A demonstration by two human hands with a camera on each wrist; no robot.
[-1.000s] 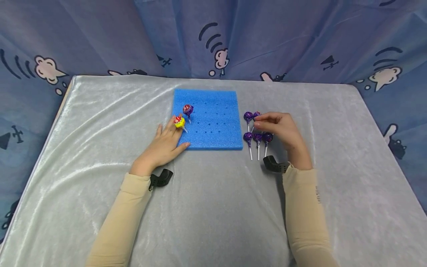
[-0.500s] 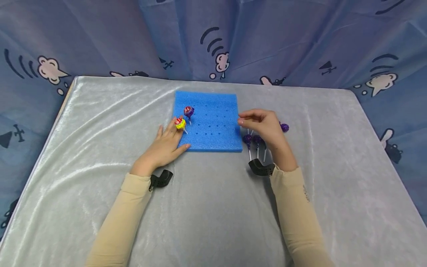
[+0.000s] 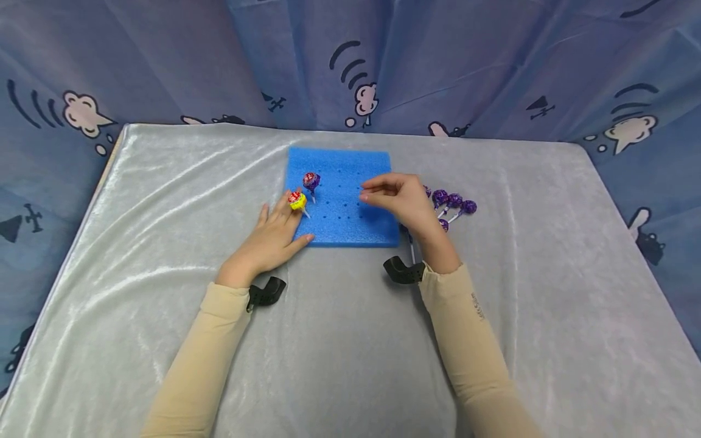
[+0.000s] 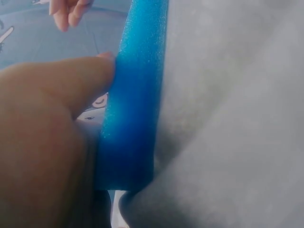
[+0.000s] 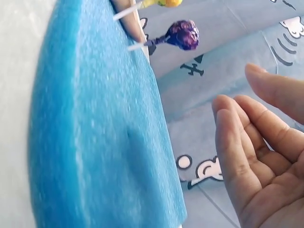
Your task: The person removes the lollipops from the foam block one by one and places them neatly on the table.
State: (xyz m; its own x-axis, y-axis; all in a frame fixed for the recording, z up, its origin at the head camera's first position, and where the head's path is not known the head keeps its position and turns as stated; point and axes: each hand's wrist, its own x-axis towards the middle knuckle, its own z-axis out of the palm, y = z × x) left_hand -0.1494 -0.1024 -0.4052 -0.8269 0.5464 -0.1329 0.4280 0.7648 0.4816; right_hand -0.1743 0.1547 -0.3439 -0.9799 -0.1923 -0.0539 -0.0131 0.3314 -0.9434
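A blue foam block [image 3: 339, 234] dotted with small holes lies on the table. Two lollipops stand in its left part: one purple and red [image 3: 311, 180], one yellow and red [image 3: 297, 201]. My left hand [image 3: 269, 243] rests against the block's left side, fingers spread and thumb [image 4: 90, 78] on the near edge; the yellow lollipop's head overlaps its fingertips in the head view. Over the block's right part hovers my right hand [image 3: 402, 198]. In the right wrist view its thumb and bent fingers [image 5: 230, 142] are apart, with nothing seen between them.
Several purple lollipops [image 3: 454, 199] lie on the grey velvet cloth [image 3: 339, 334] right of the block, partly hidden by the right hand and wrist. A patterned blue curtain [image 3: 465, 61] hangs behind the table. Each wrist wears a black camera mount [image 3: 404, 271].
My right hand has moved left, from over the purple lollipops to above the block's right part, uncovering several lollipops behind it. My left hand and the two standing lollipops have stayed put.
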